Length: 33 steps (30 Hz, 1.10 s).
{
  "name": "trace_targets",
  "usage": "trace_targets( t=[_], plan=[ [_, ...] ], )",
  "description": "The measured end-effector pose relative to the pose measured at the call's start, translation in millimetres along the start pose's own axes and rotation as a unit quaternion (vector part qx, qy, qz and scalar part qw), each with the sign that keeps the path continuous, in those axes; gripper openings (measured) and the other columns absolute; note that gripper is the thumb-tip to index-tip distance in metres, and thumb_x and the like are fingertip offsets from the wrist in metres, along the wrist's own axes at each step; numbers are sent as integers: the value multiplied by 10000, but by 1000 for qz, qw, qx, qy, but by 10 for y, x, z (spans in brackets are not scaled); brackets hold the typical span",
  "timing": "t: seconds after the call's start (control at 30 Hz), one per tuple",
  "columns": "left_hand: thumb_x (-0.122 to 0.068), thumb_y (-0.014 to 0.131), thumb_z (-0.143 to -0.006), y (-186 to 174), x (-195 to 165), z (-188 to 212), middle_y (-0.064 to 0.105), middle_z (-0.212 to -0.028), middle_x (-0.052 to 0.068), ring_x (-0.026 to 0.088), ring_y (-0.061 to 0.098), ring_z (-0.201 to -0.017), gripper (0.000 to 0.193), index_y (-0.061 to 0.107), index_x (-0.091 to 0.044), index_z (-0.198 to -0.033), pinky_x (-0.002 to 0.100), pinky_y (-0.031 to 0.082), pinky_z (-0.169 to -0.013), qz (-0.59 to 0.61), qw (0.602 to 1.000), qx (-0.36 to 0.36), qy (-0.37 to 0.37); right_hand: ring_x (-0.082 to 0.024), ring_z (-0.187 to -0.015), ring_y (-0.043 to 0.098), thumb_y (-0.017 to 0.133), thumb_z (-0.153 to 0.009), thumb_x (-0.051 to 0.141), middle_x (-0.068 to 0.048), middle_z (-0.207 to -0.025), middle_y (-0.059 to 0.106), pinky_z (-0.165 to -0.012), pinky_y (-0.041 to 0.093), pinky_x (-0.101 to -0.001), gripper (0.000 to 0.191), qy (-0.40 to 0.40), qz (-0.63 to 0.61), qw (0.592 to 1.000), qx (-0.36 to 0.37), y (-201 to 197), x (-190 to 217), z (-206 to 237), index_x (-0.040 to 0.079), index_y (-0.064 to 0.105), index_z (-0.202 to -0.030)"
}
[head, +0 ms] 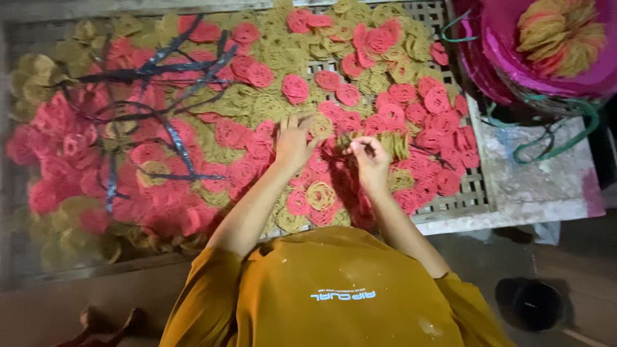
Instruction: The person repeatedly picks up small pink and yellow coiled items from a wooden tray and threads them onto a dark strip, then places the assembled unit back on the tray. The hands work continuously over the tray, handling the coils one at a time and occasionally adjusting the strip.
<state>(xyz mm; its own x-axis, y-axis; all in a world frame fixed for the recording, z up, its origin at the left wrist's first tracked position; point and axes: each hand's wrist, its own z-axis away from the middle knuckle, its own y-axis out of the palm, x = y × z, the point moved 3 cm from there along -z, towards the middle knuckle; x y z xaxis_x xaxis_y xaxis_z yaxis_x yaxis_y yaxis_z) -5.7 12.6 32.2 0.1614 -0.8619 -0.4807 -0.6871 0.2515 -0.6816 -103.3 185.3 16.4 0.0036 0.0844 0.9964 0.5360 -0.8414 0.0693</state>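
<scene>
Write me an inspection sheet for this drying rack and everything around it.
Surface: a slatted drying rack on a pale, stained ledge.
Job's things: pink coils and tan coils of looped strands spread flat across the rack; a stacked bunch of tan coils at the hands.
Clutter: dark strips lying across the coils on the left side.
Hands: left hand flat on the coils; right hand pinching the stacked bunch.
Cables: a green cord trailing from the pink basket of stacked coils.
Surroundings: a dark round container on the floor; dim light.
</scene>
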Motion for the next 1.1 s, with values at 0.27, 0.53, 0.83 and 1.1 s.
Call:
trace_targets(
  t=[0.27,0.53,0.83,1.1],
  plan=[
    [-101,650,-964,309,53,-21,740,-1035,18,128,740,-941,279,632,-83,-1241,301,564,-748,297,893,101,-321,-99,-729,594,737,-967,54,-26,-816,661,-658,486,-266,62,-14,168,986,7,-189,100,-30,0,705,-968],
    [-86,573,-1039,85,77,343,708,-1090,26,112,694,-980,260,659,-48,-1282,313,626,-895,545,733,7,-407,-266,-781,699,763,-942,66,-125,-889,714,-702,540,-370,89,-253,354,896,91,-25,337,-15,30,683,-959],
    [-49,552,-1042,82,33,500,731,-1178,100,140,662,-1061,282,680,6,-1288,299,549,-927,452,841,23,-297,-290,-788,684,787,-921,103,-131,-915,712,-769,522,-404,142,-314,407,851,108,181,291,46,50,661,-958],
    [44,635,-993,50,-121,340,755,-1179,104,176,733,-1082,206,730,8,-1173,303,604,-987,521,810,14,-269,-284,-841,662,742,-930,46,-134,-936,681,-777,508,-405,108,-267,374,881,112,207,351,-89,15,653,-981]
  ],
)
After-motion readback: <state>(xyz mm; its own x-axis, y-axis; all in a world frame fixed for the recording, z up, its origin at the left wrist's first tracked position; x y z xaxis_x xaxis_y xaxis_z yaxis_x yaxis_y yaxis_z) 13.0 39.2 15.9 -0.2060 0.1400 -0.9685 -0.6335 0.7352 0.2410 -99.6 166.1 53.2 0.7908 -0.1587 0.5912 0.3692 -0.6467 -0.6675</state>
